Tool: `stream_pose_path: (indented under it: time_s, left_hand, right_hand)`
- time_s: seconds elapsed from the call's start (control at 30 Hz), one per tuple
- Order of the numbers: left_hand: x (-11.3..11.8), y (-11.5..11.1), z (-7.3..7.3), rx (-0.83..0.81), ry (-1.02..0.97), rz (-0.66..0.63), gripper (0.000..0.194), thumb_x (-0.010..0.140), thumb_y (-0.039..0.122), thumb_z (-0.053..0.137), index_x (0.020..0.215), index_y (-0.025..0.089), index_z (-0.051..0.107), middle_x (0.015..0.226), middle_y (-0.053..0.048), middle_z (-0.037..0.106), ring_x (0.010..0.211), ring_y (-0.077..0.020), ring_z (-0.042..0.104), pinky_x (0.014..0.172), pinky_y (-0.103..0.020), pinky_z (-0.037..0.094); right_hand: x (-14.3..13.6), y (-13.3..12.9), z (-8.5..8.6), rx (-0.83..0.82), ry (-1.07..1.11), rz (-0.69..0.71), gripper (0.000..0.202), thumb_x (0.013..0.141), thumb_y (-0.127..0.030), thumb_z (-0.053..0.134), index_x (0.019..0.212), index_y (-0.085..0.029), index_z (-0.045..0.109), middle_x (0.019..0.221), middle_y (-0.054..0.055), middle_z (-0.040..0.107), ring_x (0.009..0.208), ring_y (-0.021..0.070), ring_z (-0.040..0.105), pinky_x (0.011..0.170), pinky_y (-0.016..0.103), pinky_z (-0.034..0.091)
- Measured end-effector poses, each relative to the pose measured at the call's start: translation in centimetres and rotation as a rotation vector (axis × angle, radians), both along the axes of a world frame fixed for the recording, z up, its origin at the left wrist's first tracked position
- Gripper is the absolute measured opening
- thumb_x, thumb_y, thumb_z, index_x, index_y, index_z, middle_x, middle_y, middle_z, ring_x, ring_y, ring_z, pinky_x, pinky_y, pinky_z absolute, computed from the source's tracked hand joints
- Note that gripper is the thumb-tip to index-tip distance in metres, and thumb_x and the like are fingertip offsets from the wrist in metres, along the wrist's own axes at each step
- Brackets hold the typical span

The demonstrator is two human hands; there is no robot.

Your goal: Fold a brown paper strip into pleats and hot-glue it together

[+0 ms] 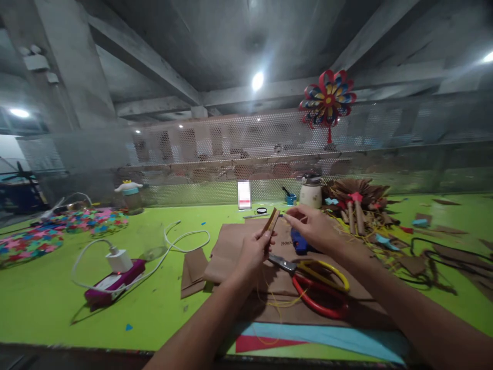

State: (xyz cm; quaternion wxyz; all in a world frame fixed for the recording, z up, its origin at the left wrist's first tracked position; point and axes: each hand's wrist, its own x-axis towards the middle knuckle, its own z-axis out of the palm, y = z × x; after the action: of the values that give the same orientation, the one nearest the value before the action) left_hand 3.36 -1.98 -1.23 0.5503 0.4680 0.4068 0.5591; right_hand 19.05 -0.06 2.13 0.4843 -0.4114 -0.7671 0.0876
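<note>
My left hand [260, 248] is closed around a narrow folded strip of brown paper [272, 220], which stands up tilted from the fingers. Just right of the strip's top, my right hand [308, 221] pinches its thumb and finger together; whatever is between them is too small to make out. Yellow thread [283, 304] hangs in loops below my left hand. Under both hands lie brown paper sheets [227, 246]. Scissors [295, 267] with one yellow and one red handle rest on them, blades toward my left hand. A blue tool [300, 241] is partly hidden behind my right hand.
Left are a purple power strip [115, 282] with a white charger [118, 260], a clear cup [151, 241] and colourful star cutouts [92, 220]. A lit phone [244, 194], a white jar [310, 192] and a fanned brown paper bundle [356, 195] stand behind. Paper scraps and black cord [427, 257] lie right.
</note>
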Motion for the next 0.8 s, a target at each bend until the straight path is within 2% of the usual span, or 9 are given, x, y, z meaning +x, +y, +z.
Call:
stream_pose_path:
  time_s: [0.1,0.23,0.3,0.37,0.43,0.5,0.63,0.8]
  left_hand:
    - [0.4,-0.5,0.0,-0.011,0.042,-0.029,0.026,0.064,0.033,0.063,0.078,0.011,0.064,0.057,0.001,0.050,0.044,-0.0042,0.038,0.043,-0.017,0.022]
    - [0.5,-0.7,-0.1,-0.030,0.073,-0.059,0.027,0.064,0.034,0.064,0.077,0.011,0.064,0.058,0.001,0.052,0.045,-0.0049,0.039,0.044,-0.017,0.022]
    - [0.6,-0.7,-0.1,-0.027,0.085,-0.080,0.029,0.063,0.036,0.064,0.077,0.011,0.064,0.058,0.001,0.051,0.044,-0.0046,0.038,0.044,-0.017,0.021]
    - [0.6,-0.7,-0.2,-0.018,0.095,-0.100,0.031,0.064,0.037,0.064,0.079,0.011,0.064,0.058,0.001,0.051,0.043,-0.0043,0.037,0.043,-0.018,0.021]
    - [0.7,-0.7,-0.2,-0.014,0.103,-0.110,0.032,0.064,0.038,0.064,0.081,0.011,0.064,0.058,0.001,0.051,0.043,-0.0041,0.035,0.043,-0.018,0.019]
    - [0.8,-0.8,-0.2,-0.013,0.103,-0.118,0.033,0.063,0.039,0.064,0.081,0.011,0.065,0.058,0.001,0.052,0.042,-0.0041,0.034,0.042,-0.019,0.019]
    - [0.8,-1.0,0.0,0.001,0.087,-0.164,0.030,0.065,0.037,0.063,0.081,0.012,0.065,0.064,0.000,0.055,0.043,-0.0041,0.037,0.043,-0.018,0.022]
    - [0.5,-0.8,0.0,-0.028,0.101,-0.224,0.030,0.066,0.037,0.063,0.085,0.013,0.065,0.073,-0.003,0.059,0.045,-0.0042,0.039,0.042,-0.018,0.020]
  right_hand:
    - [0.3,1.3,-0.8,-0.110,0.059,0.043,0.025,0.076,-0.036,0.049,0.079,-0.014,0.060,0.072,0.005,0.062,0.065,0.0145,0.055,0.060,0.026,0.043]
    - [0.0,1.7,-1.7,-0.118,0.187,-0.070,0.023,0.071,-0.039,0.055,0.072,-0.016,0.055,0.064,0.003,0.059,0.059,0.0137,0.053,0.055,0.026,0.042]
    - [-0.1,1.6,-1.7,-0.240,0.298,-0.004,0.027,0.069,-0.041,0.057,0.078,-0.016,0.053,0.065,0.002,0.059,0.059,0.0136,0.055,0.051,0.024,0.043]
    - [-0.3,1.3,-1.6,-0.399,0.378,0.136,0.030,0.070,-0.041,0.057,0.084,-0.016,0.052,0.068,0.003,0.060,0.059,0.0134,0.057,0.048,0.023,0.044]
    - [-0.3,1.0,-1.5,-0.479,0.414,0.256,0.031,0.070,-0.041,0.058,0.084,-0.014,0.054,0.067,0.003,0.060,0.056,0.0125,0.057,0.048,0.023,0.044]
    - [-0.4,0.7,-1.3,-0.466,0.436,0.304,0.030,0.068,-0.040,0.060,0.080,-0.013,0.055,0.064,0.002,0.059,0.052,0.0114,0.056,0.047,0.023,0.043]
    - [-0.3,0.5,-0.9,-0.399,0.485,0.296,0.030,0.065,-0.040,0.063,0.078,-0.013,0.057,0.058,0.000,0.058,0.049,0.0107,0.053,0.045,0.022,0.039]
    - [-0.1,0.7,-1.0,-0.426,0.549,0.351,0.032,0.064,-0.041,0.064,0.076,-0.012,0.058,0.057,0.000,0.056,0.047,0.0087,0.048,0.044,0.022,0.037]
